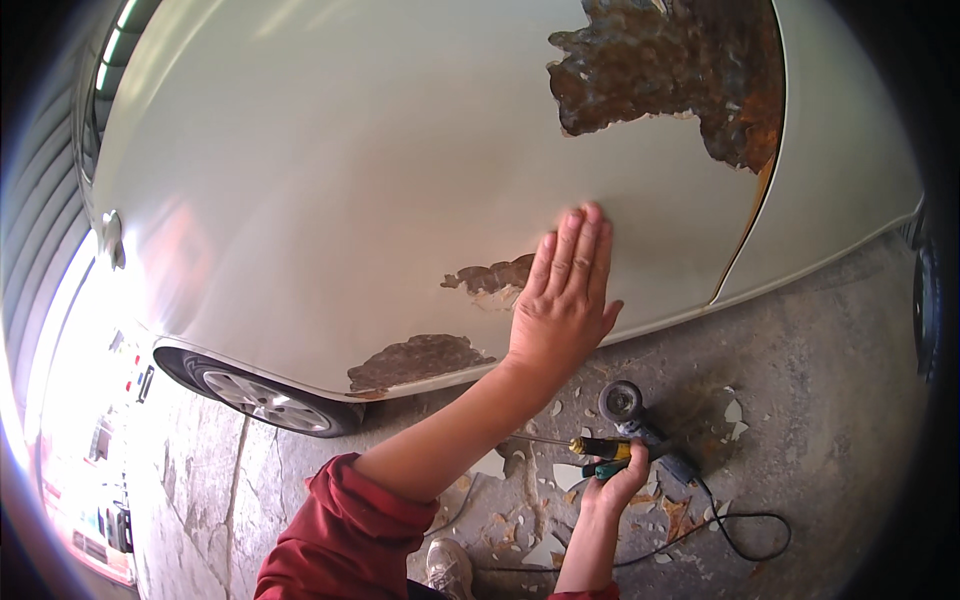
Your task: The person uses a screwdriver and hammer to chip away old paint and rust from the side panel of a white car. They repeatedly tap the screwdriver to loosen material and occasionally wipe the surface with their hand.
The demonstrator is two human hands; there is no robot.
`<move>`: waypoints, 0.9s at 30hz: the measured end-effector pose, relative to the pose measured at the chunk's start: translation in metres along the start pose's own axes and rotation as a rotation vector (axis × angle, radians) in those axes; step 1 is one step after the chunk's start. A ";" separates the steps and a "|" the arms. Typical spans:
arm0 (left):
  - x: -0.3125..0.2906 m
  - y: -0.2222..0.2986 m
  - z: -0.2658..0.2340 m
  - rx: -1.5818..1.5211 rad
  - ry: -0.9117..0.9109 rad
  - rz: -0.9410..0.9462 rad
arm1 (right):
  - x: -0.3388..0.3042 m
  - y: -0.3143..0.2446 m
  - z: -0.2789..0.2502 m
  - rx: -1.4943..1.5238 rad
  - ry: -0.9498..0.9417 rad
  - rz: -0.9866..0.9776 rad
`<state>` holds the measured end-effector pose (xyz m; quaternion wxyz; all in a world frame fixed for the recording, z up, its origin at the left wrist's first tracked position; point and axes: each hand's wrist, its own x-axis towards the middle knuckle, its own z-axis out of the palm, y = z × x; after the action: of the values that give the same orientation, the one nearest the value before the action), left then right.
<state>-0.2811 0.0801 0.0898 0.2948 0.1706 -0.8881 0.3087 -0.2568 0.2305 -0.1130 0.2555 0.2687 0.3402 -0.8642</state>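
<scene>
My left hand [566,268] lies flat on the pale car body panel [350,170], palm down, fingers stretched out and pointing up the panel. Beside its wrist is a small brown bare patch [495,276] with a ragged edge, partly covered by the hand. Lower down, my right hand [622,478] is closed around a screwdriver [598,448] with a yellow and black handle, its shaft pointing left. A second tool with a green handle [606,468] is in the same grip; its kind is not clear. A corded angle grinder [624,402] lies on the floor just behind the right hand.
Larger stripped, rusty patches show at the panel's upper right [680,80] and by its lower edge [420,362]. A wheel [265,395] stands lower left. Broken pale flakes [545,550] litter the concrete floor [800,340], where a black cord [745,515] loops. My shoe [448,568] is below.
</scene>
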 end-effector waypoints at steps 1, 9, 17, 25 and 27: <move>-0.004 0.001 -0.003 0.004 -0.029 0.024 | -0.002 -0.001 0.001 0.008 0.007 -0.007; 0.002 -0.014 -0.028 -0.115 0.043 -0.189 | -0.003 -0.008 0.000 0.027 -0.004 -0.004; 0.009 0.004 -0.003 -0.103 0.113 -0.134 | 0.010 0.002 -0.010 -0.008 0.018 0.023; -0.014 0.024 0.016 -0.097 0.008 -0.086 | 0.006 0.007 -0.008 -0.058 0.021 0.109; -0.023 0.029 0.019 -0.099 -0.049 -0.077 | 0.004 0.009 -0.007 -0.069 0.023 0.099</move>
<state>-0.2857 0.0920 0.0508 0.2927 0.1972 -0.9020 0.2487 -0.2522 0.2290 -0.1241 0.3032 0.2864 0.3588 -0.8350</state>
